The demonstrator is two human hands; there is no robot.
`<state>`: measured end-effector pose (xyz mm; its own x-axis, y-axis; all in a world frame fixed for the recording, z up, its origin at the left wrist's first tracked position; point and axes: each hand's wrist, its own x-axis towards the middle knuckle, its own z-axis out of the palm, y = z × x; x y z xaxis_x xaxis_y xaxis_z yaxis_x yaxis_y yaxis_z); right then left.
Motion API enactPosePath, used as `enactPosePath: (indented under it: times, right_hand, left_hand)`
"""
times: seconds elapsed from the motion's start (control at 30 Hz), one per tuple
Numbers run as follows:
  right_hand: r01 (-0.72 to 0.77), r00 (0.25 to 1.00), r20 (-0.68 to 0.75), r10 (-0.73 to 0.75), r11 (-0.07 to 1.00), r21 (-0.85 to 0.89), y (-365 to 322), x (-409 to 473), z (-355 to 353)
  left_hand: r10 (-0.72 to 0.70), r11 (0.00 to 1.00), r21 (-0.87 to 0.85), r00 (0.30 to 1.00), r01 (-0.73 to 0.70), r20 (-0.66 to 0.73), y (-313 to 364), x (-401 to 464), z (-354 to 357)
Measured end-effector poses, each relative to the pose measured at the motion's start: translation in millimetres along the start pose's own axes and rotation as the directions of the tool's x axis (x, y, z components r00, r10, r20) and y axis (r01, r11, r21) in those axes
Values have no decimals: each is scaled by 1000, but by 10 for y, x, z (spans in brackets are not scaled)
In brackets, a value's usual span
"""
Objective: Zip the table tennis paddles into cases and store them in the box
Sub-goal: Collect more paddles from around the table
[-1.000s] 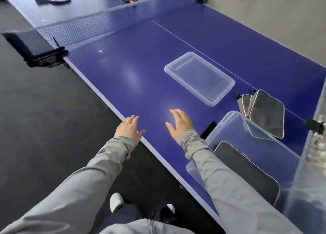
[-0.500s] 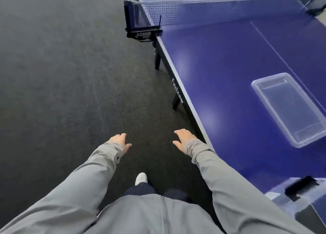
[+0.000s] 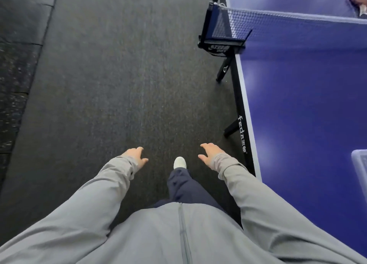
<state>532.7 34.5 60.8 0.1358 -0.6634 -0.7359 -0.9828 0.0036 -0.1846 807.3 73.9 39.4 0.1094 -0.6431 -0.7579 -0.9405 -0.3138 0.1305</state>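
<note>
Dark speckled carpet (image 3: 123, 80) fills the left and middle of the frame, with a darker strip of flooring (image 3: 14, 88) along the left edge. At the right stands a blue bench (image 3: 309, 104) on black legs (image 3: 224, 70), a net (image 3: 278, 23) stretched across its upper part.

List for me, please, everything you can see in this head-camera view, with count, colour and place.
table tennis table: one, blue top with pale edge, right side
net: one, dark mesh with pale top band, across the table, upper right
net post clamp: one, black, at the table's near edge
table legs: two visible, black, under the table edge
paddle: one, reddish, blurred, beyond the net, top right corner
clear plastic lid: one, transparent, partly cut off at right edge
floor: dark grey carpet, left and centre
shoe: one, white, centre
left hand: open, empty, over the floor
right hand: open, empty, beside the table edge
</note>
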Motion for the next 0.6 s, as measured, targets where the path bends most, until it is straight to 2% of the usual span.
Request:
enactPosePath:
  times: [0.33,0.6]
  right_hand:
    - [43,998,35,-43,999,13,-65,1048,-1149]
    - [70,997,41,-69,997,-12,-536,1862,-1890]
  left_hand:
    - [-11,995,-96,998,5,-65,558,789,-1045]
    - [-5,995,-99,999,1,-39,422,1525,-1946]
